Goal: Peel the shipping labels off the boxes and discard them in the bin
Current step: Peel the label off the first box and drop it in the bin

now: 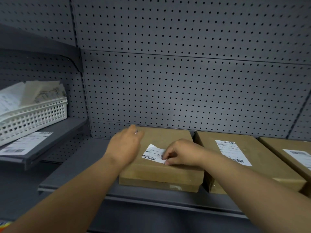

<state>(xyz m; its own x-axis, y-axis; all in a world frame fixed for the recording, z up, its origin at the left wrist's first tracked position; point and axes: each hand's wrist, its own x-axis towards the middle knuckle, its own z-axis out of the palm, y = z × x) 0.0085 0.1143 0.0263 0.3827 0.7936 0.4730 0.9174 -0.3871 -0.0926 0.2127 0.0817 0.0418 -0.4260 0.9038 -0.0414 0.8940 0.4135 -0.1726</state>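
A flat brown cardboard box [161,172] lies on the grey shelf [75,167]. A white shipping label [154,153] with a barcode sits on its top, its far left corner curled up. My right hand [183,153] pinches the label's near right edge with curled fingers. My left hand [125,145] rests flat on the box's left side, fingers straight. A white lattice basket [33,118] holding peeled labels stands on the left shelf.
Two more brown boxes stand to the right, each with a white label [233,153] [299,154]. A loose label sheet [25,143] lies in front of the basket. A grey pegboard wall [185,81] backs the shelves.
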